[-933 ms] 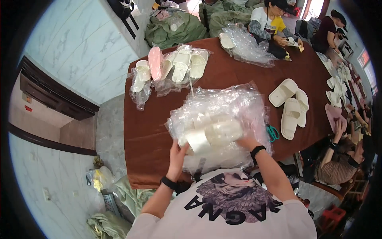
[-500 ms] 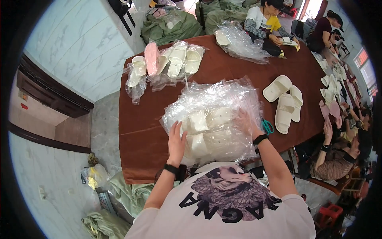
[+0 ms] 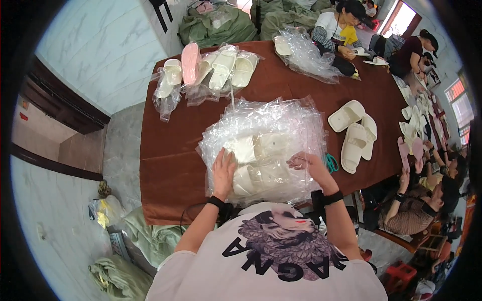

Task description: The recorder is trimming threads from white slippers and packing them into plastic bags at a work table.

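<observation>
pale marbled wall [image 3: 100, 55], dark frame [image 3: 55, 164] at left — grey floor [image 3: 120, 145], brown-covered table [image 3: 168, 170] — bright window [image 3: 460, 106] at right

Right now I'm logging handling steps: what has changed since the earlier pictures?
The nearer white slipper, earlier blurred in motion, now lies beside the farther one on the plastic bags. The left hand eased open at their left ends; the right hand reached outward, then drew back. The pink slipper and scissors stayed put.
</observation>
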Tool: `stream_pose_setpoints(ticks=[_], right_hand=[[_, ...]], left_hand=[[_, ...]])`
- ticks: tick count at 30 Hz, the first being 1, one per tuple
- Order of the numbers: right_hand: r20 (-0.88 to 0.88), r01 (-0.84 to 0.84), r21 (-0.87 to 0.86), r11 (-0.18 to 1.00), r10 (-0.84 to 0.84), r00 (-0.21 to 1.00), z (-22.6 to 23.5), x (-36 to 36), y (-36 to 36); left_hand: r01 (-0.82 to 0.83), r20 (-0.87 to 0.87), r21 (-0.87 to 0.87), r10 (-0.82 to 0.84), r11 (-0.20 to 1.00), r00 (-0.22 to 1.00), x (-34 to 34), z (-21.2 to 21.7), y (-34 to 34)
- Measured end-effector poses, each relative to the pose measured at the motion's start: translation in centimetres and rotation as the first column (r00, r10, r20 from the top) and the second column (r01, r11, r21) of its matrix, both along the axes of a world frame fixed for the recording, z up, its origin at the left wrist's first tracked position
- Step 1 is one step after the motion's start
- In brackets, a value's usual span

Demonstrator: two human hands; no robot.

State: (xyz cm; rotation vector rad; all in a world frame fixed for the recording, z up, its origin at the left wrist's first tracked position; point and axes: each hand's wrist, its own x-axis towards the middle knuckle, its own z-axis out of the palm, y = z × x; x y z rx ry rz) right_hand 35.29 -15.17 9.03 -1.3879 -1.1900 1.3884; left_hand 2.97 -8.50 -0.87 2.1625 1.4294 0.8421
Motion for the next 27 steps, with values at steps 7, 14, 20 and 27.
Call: stream_pose_setpoints(ticks=[7, 14, 20, 27], right_hand=[[0.65, -0.09, 0.032, 0.995, 0.047, 0.759, -3.3, -1.3, -0.1], [0.77, -0.276, 0.39, 0.878, -0.146, 0.621, -8.8, -1.6, 0.8], [0.287, 0.001, -0.214, 0.977, 0.062, 0.956, -3.4, 1.0, 0.7], [0.469, 0.078, 0.244, 0.967, -0.188, 0.863, -10.2, 1.9, 4.2]], left_hand=[[0.004, 0.157, -0.022, -0.001, 1.0, 0.988, -1.0, -1.0, 0.0], [0.031, 0.129, -0.05, -0.025, 0.998, 0.991, -0.6, -1.3, 0.1], [-0.062, -0.034, -0.015, 0.061, 0.998, 0.998, -0.4, -2.3, -0.4], [-0.004, -0.122, -0.042, -0.001, 0.999, 0.992, 0.1, -1.8, -0.2]])
